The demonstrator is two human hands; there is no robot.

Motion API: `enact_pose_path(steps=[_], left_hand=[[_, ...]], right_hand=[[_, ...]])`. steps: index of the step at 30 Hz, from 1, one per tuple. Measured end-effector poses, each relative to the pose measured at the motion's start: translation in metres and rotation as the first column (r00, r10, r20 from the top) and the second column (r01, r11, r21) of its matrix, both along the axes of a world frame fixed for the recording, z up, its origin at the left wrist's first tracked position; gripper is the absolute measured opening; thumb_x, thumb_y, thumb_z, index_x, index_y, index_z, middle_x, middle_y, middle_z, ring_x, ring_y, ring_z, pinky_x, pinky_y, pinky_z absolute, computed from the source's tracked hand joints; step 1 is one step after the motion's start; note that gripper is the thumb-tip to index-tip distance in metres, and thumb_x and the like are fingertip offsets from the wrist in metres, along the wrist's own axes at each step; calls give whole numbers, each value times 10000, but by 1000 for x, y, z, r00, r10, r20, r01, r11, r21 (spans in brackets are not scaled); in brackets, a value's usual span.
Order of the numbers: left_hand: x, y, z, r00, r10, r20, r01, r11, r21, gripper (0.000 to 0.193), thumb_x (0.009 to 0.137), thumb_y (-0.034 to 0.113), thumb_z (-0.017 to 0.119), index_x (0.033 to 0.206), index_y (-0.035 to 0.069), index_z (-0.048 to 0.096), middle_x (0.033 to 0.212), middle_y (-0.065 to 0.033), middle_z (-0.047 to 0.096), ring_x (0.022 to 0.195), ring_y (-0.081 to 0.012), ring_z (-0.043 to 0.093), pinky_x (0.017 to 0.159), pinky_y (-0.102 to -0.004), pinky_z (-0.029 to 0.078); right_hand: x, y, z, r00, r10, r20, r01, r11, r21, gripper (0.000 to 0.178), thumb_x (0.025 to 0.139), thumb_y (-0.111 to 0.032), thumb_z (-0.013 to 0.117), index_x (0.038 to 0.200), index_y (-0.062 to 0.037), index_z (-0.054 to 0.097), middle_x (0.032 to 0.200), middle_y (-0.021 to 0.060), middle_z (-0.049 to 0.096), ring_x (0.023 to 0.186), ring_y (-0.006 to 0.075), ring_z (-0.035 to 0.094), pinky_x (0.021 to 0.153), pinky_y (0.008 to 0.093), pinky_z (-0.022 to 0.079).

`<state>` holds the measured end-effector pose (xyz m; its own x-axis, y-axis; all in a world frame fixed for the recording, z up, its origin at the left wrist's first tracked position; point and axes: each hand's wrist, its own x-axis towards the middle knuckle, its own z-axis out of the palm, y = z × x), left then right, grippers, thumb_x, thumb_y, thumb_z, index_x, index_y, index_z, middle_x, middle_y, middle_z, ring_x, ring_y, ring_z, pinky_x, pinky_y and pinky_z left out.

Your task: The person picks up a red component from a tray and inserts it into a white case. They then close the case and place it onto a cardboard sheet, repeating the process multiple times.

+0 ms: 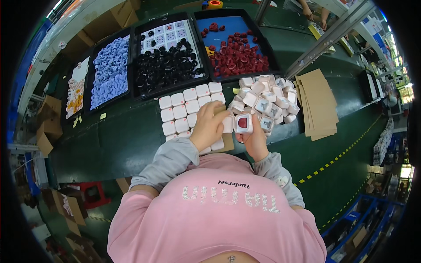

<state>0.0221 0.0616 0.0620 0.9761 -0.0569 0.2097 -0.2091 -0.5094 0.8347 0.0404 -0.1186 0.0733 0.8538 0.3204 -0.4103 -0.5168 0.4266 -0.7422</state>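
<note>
Just right of the rows of closed boxes, my right hand (255, 142) grips a small white jewellery box (237, 130) with its lid hinged out to the left. A dark red piece (243, 123) sits in the box's square hollow; its exact kind is too small to tell. My left hand (207, 126) reaches over the closed white boxes (178, 111), finger and thumb apart. Its thumb lies close to the lid, and whether they touch I cannot tell. A pile of white boxes (271, 97), several open with grey inserts, lies beyond my right hand.
Black trays across the back hold red pieces (239, 57), black pieces (164, 68) and lilac pieces (109, 72). Orange and clear pieces (75, 94) lie at far left. Brown cardboard sheets (316, 105) and a metal post (326, 41) stand at right. Another person's hands (316, 16) work farther back.
</note>
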Motion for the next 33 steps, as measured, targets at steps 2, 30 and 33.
enact_pose_path(steps=[2,30,33], left_hand=[[2,-4,15,938,-139,317,84,980,181,256,832,99,602,1085,70,627,1020,-89,574,928,-281,531,832,-380,414],[98,-114,20,990,-139,-19,138,988,-62,326,700,320,784,733,62,588,621,-39,520,593,-224,508,587,-346,375],[103,-121,17,996,-86,27,87,995,-38,299,707,307,780,743,74,595,634,-34,522,629,-218,513,618,-341,366]], right_hand=[[-3,-3,-6,999,48,15,-48,999,4,501,977,-532,343,1115,-86,524,821,25,583,615,131,528,526,258,396],[103,-93,-15,942,231,243,-161,947,-278,417,1013,-429,317,1162,-81,490,813,32,554,602,100,500,503,237,406],[118,-102,-8,961,273,46,-272,962,-30,437,1013,-442,310,1183,-80,485,789,59,557,556,125,497,489,249,401]])
